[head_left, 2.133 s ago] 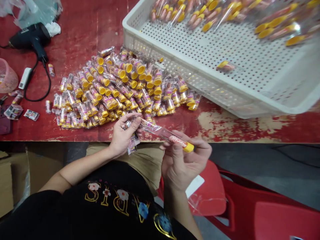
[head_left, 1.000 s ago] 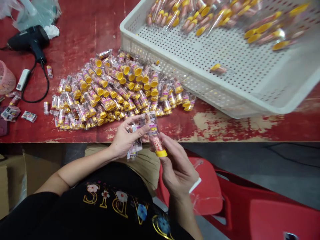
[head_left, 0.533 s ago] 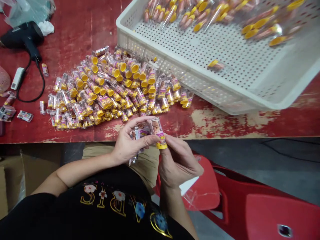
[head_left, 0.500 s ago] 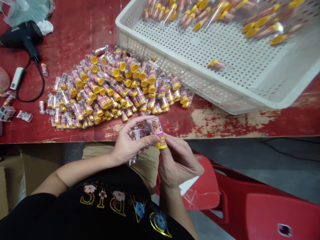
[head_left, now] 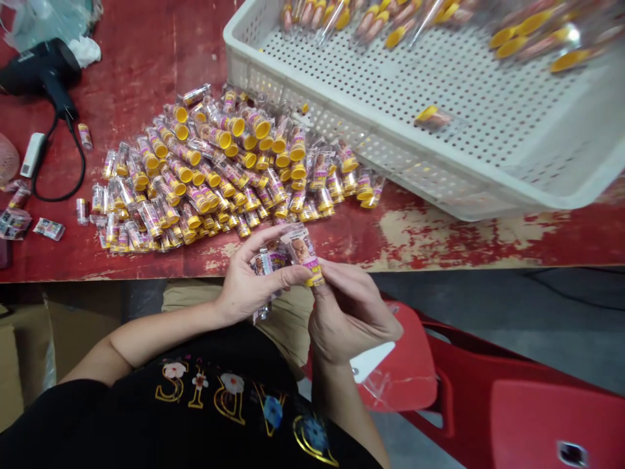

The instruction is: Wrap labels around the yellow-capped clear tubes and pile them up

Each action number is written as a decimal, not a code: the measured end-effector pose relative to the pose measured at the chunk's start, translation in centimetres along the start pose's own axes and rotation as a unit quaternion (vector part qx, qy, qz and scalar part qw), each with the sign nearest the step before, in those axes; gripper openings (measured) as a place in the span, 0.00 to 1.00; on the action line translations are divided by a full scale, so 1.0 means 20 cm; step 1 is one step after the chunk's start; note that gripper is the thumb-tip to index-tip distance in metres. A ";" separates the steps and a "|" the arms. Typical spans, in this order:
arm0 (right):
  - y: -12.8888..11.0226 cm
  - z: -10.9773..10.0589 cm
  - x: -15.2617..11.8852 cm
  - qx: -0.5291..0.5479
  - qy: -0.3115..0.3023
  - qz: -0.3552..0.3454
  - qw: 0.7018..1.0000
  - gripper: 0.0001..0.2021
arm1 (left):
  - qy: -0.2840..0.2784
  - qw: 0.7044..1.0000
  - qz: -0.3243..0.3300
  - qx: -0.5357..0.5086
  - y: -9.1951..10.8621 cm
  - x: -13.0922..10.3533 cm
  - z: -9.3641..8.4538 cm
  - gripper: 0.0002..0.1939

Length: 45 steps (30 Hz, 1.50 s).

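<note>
By the near edge of our red-painted bench [head_left: 151,39], left hand [head_left: 251,280] and right hand [head_left: 344,312] pinch a yellow-ended plastic tube [head_left: 301,249]; we should keep it straight (unsqueezed).

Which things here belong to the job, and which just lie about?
Likely the job: yellow-ended tube between left hand and right hand; printed wrappers; tube pile; white crate; capped tubes inside.

Seemingly lying about: plastic bag; white scrap; pink basket; black blower, role unclear.

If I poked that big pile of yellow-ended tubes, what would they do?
The tubes would probably roll, since their ends look round. They might also tumble, being heaped on one another. Their shiny clear plastic may feel slippery.
</note>
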State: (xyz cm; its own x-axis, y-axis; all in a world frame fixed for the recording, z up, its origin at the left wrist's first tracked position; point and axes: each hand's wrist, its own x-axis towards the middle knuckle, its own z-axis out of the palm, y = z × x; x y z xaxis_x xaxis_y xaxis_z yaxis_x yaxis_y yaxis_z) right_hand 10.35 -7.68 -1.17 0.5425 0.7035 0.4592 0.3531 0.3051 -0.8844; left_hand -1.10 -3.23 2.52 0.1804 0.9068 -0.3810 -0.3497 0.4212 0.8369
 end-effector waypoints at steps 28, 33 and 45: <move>0.90 0.02 1.63 -0.225 -0.211 0.113 0.944 0.13 | 0.073 0.986 -0.129 -0.073 0.05 0.22 -0.08 0.20; 0.70 -0.10 1.38 -0.113 -0.279 0.120 0.946 0.13 | 0.063 0.986 -0.127 -0.087 0.06 0.23 -0.05 0.19; 0.50 -0.39 0.64 -0.444 -0.417 -0.067 0.791 0.08 | 0.069 0.979 -0.175 -0.084 -0.05 0.17 -0.09 0.20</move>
State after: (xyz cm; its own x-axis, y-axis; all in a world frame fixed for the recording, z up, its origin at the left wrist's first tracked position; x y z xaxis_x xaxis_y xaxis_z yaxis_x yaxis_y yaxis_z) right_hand 26.69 -0.61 -3.42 -0.1050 0.9945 0.0028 0.9611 0.1022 -0.2566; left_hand -1.74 -0.54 -0.23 0.1938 0.6952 -0.6922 -0.4370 0.6929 0.5735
